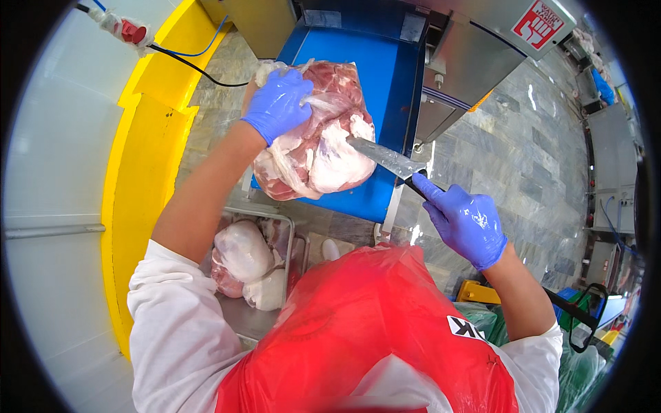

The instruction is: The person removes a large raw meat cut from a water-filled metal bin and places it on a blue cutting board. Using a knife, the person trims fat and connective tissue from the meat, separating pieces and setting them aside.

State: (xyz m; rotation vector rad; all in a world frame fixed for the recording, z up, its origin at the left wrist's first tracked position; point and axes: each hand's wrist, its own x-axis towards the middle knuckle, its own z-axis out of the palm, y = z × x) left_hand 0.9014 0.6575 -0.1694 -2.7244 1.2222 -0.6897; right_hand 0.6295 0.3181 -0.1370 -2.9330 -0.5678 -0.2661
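Observation:
A big slab of raw pink meat with white fat and membrane lies on a blue board or belt. My left hand, in a purple glove, rests on its upper left with curled fingers, closed on a pale strip of membrane. My right hand, gloved alike, grips the black handle of a knife, forefinger along the handle. The blade points up-left, its tip at a white lump of fat on the meat's right part.
Below left, a metal tray holds pale meat pieces. A yellow barrier runs along the white wall at left. Steel machinery stands beyond the board at right. Green bags or bins sit at lower right.

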